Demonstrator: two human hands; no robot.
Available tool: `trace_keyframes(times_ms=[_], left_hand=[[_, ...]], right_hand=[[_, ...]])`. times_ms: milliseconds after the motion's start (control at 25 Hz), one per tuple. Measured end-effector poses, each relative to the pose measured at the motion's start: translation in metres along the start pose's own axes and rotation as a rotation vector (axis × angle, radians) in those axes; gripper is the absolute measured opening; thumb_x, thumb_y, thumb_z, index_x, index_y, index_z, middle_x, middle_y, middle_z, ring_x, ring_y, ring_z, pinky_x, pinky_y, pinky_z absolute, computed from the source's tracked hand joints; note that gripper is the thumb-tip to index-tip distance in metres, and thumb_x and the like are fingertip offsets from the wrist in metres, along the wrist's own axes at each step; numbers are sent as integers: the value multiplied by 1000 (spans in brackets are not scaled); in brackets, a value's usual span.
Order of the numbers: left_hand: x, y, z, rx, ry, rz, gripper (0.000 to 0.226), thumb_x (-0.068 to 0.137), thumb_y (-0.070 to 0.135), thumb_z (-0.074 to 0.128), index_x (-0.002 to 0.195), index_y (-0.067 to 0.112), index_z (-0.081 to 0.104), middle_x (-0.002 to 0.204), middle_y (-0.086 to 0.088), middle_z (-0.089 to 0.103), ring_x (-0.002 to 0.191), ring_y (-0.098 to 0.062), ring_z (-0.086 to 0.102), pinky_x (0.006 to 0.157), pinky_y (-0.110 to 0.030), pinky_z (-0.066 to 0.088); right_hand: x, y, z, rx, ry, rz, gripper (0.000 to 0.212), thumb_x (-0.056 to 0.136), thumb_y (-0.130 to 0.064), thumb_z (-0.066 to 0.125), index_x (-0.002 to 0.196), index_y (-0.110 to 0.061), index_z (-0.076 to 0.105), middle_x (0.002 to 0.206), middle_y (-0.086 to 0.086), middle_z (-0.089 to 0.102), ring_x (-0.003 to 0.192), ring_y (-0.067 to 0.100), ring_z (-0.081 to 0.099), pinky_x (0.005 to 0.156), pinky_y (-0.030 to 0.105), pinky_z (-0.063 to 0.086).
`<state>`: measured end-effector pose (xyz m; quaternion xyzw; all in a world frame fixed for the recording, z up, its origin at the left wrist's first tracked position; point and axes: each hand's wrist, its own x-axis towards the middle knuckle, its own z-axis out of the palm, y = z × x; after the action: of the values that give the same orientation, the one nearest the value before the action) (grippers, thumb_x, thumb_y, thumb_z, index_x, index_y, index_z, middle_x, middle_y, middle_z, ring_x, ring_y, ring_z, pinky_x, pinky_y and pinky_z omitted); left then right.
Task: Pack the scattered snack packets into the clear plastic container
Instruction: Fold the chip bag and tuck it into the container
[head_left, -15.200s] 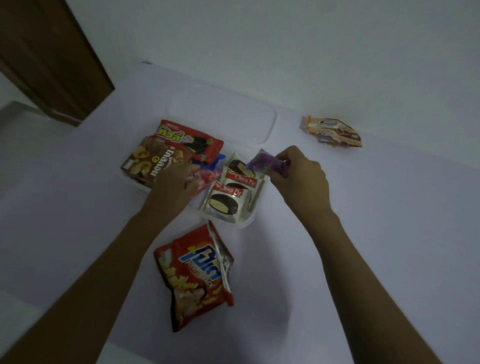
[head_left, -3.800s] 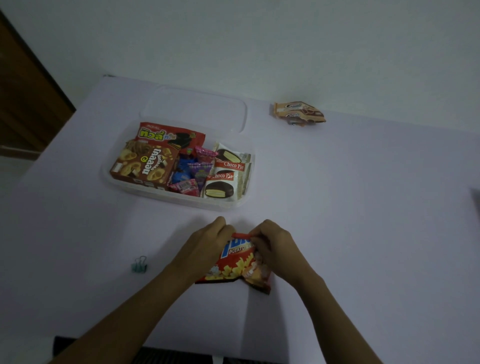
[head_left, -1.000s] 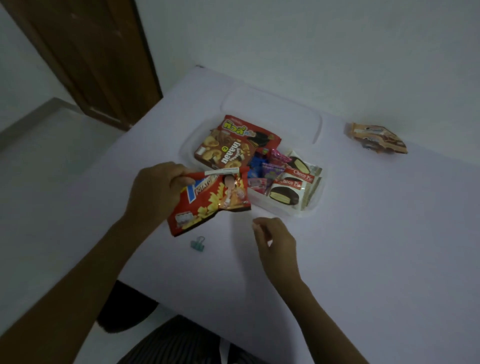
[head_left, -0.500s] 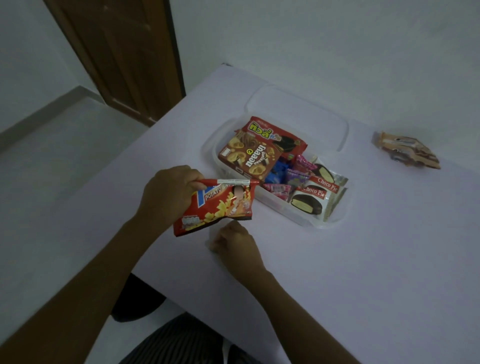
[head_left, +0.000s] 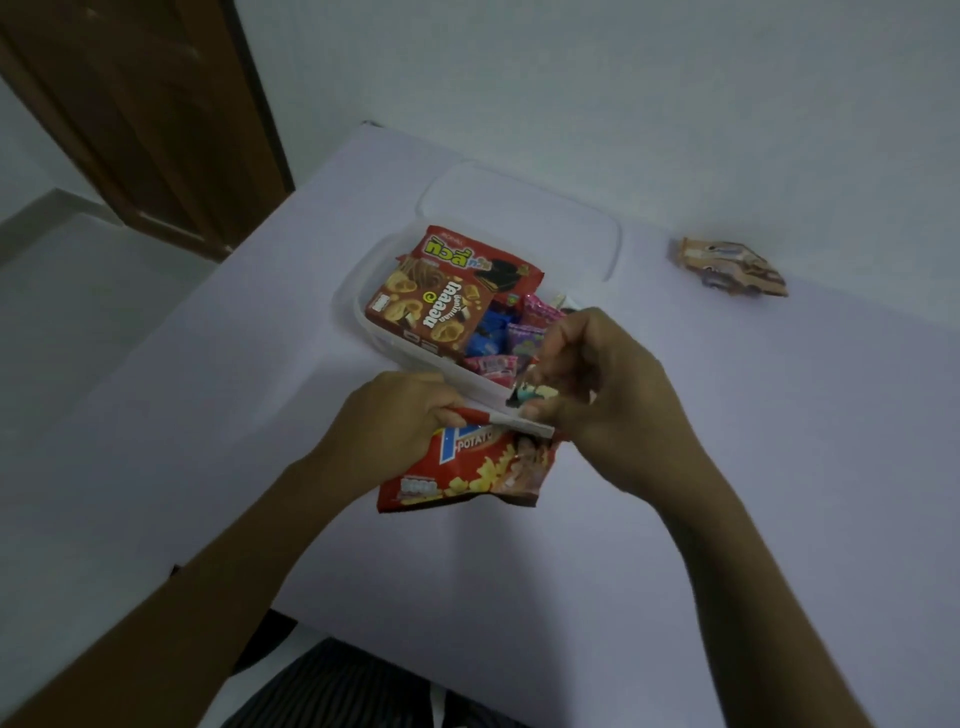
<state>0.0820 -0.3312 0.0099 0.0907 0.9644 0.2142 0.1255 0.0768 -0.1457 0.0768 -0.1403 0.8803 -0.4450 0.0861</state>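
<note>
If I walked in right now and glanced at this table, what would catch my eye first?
Probably the red potato snack bag held up near the table's front by both hands, the left hand pinching its folded top while the right hand brings a small teal clip to it. Just behind sits the clear plastic container crammed with colourful packets, and one tan packet lies alone far right by the wall.

Pale lilac table (head_left: 727, 467), far left corner toward the wooden door. Resting directly on it: clear plastic container (head_left: 358, 296) near the far left corner, filled with snack packets; flat clear lid (head_left: 519, 208) just behind, against the far edge; crumpled tan wrapper (head_left: 732, 266) alone by the far edge, well right.
</note>
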Motion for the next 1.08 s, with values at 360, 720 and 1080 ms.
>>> trace_keyframes(times_ms=[360, 720, 1080], left_hand=[[25, 29, 21, 217, -65, 165, 49, 88, 34, 57, 134, 19, 47, 134, -3, 54, 119, -15, 54, 98, -29, 45], [29, 32, 27, 208, -34, 241, 41, 88, 30, 59, 126, 17, 56, 127, -2, 60, 112, -15, 59, 93, -30, 49], [27, 39, 27, 23, 55, 253, 30, 89, 22, 58, 116, 10, 64, 116, -9, 66, 101, -19, 64, 87, -34, 54]], right_hand=[[17, 36, 4, -231, -11, 62, 39, 72, 8, 69, 66, -18, 41, 74, -3, 56, 81, 24, 63, 58, 18, 49], [22, 44, -1, -242, -98, 127, 41, 69, 2, 74, 62, -18, 39, 74, 9, 62, 79, 28, 67, 71, 33, 56], [21, 51, -5, -273, -111, 138, 42, 69, 0, 75, 59, -21, 40, 78, 10, 64, 80, 28, 66, 68, 27, 54]])
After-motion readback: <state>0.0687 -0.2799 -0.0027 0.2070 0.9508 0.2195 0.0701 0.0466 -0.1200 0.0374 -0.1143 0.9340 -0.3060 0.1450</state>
